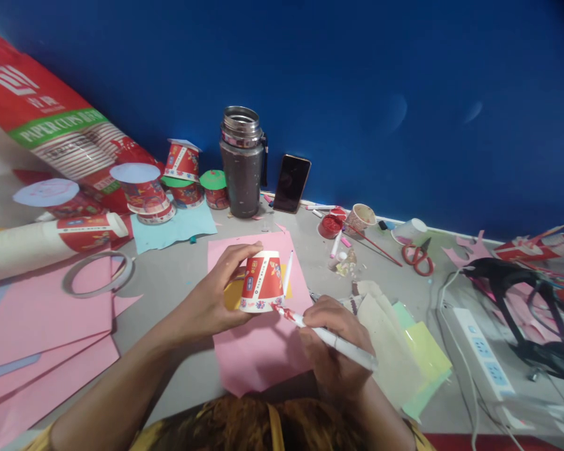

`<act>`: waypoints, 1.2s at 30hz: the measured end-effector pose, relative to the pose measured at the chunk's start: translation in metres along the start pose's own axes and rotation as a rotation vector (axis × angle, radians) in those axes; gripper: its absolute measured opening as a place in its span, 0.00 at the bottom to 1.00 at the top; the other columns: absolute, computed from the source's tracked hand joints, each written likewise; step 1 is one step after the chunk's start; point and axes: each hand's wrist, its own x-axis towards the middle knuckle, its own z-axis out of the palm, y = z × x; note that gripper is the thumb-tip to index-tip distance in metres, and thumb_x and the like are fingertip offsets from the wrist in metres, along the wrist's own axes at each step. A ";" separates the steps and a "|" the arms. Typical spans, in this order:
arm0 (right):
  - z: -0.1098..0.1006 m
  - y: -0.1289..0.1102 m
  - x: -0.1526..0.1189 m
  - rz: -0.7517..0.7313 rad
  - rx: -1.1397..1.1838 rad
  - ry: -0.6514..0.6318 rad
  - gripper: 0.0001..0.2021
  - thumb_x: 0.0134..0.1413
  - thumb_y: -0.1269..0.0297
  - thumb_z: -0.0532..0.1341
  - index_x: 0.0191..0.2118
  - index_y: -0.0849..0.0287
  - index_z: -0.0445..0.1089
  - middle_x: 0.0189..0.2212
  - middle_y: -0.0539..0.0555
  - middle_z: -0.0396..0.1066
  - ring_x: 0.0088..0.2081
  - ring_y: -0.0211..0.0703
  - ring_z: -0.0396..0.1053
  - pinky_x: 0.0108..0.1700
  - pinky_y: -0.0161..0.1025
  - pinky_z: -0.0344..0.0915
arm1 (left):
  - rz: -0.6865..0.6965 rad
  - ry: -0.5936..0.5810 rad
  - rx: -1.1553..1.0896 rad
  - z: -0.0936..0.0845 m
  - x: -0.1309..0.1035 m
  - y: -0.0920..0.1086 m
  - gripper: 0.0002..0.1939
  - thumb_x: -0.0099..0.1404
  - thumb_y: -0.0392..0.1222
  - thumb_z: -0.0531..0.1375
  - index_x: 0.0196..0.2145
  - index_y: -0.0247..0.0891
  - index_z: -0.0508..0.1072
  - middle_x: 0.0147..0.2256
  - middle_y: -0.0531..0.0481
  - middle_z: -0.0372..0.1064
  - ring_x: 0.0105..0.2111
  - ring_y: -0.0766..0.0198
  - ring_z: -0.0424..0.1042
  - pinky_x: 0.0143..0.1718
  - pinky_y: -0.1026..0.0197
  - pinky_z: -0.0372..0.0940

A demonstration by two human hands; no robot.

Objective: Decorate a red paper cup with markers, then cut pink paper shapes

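Note:
My left hand [225, 291] is closed around a red-and-white paper cup [262, 285], its wider flowered rim downward. In my right hand [336, 338] is a white marker [350, 352]. Its red tip meets the cup's lower right edge, where red shows; whether they touch is hard to tell. Beneath both hands lies a pink paper sheet [256, 363], and a slim white pen [288, 275] shows just right of the cup. A yellow piece [234, 289] is partly hidden behind my left hand.
A steel flask [242, 175] and a phone [291, 185] stand by the blue wall. Left are decorated cups [143, 194], a tape roll [73, 285] and pink sheets [42, 326]. Scissors [418, 258], a red paint pot [330, 227], a cloth [385, 338] and a power strip [484, 354] lie right.

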 end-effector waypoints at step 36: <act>-0.001 0.003 -0.003 0.005 0.024 -0.014 0.04 0.67 0.72 0.62 0.44 0.55 0.72 0.29 0.52 0.76 0.27 0.42 0.72 0.32 0.40 0.70 | 0.023 -0.030 0.004 0.000 -0.001 0.000 0.45 0.66 0.45 0.73 0.73 0.63 0.56 0.69 0.46 0.56 0.72 0.44 0.59 0.72 0.45 0.65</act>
